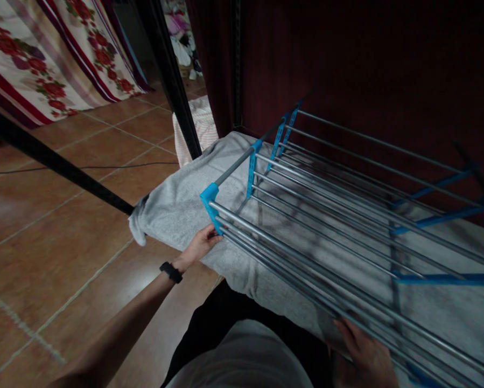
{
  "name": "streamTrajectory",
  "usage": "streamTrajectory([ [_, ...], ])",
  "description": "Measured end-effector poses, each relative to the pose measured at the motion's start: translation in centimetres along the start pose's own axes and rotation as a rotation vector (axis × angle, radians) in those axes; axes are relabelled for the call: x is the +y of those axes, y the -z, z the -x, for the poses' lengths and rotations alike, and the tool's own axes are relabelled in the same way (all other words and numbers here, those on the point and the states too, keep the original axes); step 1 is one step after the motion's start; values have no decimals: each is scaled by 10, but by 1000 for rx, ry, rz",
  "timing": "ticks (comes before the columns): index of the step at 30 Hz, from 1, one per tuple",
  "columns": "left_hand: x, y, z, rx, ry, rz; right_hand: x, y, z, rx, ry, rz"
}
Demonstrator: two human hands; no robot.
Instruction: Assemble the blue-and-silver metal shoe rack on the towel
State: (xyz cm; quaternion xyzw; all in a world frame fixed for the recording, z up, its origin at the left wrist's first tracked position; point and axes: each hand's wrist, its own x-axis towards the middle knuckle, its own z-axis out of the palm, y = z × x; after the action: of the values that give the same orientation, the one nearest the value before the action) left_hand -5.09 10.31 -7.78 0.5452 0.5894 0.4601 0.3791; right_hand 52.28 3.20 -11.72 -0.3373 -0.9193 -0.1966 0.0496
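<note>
Tiled floor (pixel 64 237), orange-brown with pale joints: I am seeing it spreading across the left side. Dark red panel (pixel 366 64): standing behind the work, its upper part sinking into shadow. Grey cloth (pixel 181 205): covering a long raised surface and hanging over the near edge. Drying rack (pixel 306 261), one, grey metal rods with blue plastic joints: I am finding it over the grey cloth, its rods running lengthwise in several banks between the person's body and the panel, its right end passing out of view. Flowered curtain (pixel 96 51), red blooms on cream with dark red stripes: hanging at upper left. Black bars (pixel 169 70), at least two: slanting across the left, one meeting the cloth's corner. Pale top (pixel 242 355) and black trousers (pixel 205 323): showing at the lower edge, the wearer facing the rack. Striped cloth (pixel 195 126): lying beyond the black post.

Right hand (pixel 366 350): touching the near lower rods from below (blur and rods are hiding the fingers, so I am not managing to tell how firmly it is gripping). Left hand (pixel 205 241): pinching the lower tip of the blue end piece (pixel 214 213), well apart from the right. Black wristband (pixel 171 272): circling the left wrist.
</note>
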Motion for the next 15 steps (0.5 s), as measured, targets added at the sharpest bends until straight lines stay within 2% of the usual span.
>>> streamTrajectory([
  [7, 4, 0, 1, 5, -10, -16, 1, 9, 1, -56, -27, -138],
  [12, 1, 0, 1, 2, -15, -21, 1, 6, 0, 3, -54, -135],
  [15, 0, 0, 1, 5, -22, -15, 0, 5, 1, -19, -58, -153],
])
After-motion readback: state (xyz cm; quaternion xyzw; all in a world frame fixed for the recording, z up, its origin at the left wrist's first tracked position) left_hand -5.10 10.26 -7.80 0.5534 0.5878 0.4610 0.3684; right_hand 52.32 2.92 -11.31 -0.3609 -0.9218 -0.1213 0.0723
